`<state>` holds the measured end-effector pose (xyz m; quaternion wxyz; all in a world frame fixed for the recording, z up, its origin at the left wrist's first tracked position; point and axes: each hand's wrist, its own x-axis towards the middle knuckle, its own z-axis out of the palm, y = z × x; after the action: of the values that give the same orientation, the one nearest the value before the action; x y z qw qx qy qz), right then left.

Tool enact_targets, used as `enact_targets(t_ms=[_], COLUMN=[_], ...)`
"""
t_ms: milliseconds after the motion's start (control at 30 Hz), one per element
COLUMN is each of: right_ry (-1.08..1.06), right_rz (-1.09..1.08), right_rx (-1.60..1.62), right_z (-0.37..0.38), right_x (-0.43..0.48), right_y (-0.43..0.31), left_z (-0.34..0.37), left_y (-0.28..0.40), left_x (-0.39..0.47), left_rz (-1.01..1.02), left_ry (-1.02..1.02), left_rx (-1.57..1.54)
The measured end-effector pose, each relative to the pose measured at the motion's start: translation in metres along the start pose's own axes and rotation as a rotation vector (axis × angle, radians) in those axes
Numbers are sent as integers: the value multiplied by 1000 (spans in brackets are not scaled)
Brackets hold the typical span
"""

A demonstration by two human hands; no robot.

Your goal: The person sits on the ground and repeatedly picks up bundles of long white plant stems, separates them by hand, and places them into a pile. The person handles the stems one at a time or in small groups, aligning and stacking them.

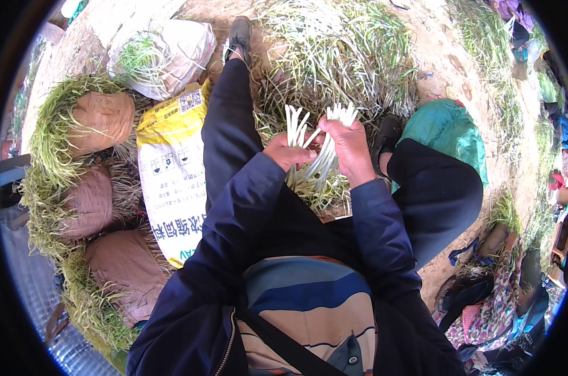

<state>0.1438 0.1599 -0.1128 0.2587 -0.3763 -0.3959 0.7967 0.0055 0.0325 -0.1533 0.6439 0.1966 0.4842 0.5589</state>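
My left hand (289, 151) grips a few white vegetable stalks (294, 123), thumb laid across them. Beside it, my right hand (352, 148) is closed around a thicker bunch of the same stalks (325, 156). The white ends of both bunches point away from me, and the bunches lie almost against each other. Under my hands, between my legs, are loose green leaves (328, 195). Beyond them spreads a large heap of long green and pale stalks (340, 51). Some of my left fingers are hidden behind the stalks.
A yellow and white printed sack (171, 174) lies along my left leg. Farther left stand wrapped bundles of greens (103, 120). A white sack (185, 51) with greens on it is ahead-left. By my right knee sits a green sack (446, 136). Another person's patterned clothing (493, 301) shows at right.
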Motion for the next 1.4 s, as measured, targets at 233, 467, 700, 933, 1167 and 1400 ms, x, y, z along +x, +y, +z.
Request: enact_targets(t_ms=[233,467,700,933,1167,1400], right_ry=[0,-225,-360,-153,-126,-179], right_rz=[-8,31,7,11,4,-85], right_rx=[-118,-348,-379,-224,53,12], right_z=[-5,2,2,-2,-16,6], right_x=[3,0,-1,-5,1,-16], right_y=[-1,3,13,15,-2,-9], left_z=[-12,-16,-27,-20,-13,2], left_y=[1,-11,-26,-16,-1,-10], left_x=[-4,2,7,3,0,10], left_rz=[3,-3,-25,-11,73,62], left_ry=[25,-69,-126,-160,14,73], left_rx=[-191,-110,-131,-109,-112,188])
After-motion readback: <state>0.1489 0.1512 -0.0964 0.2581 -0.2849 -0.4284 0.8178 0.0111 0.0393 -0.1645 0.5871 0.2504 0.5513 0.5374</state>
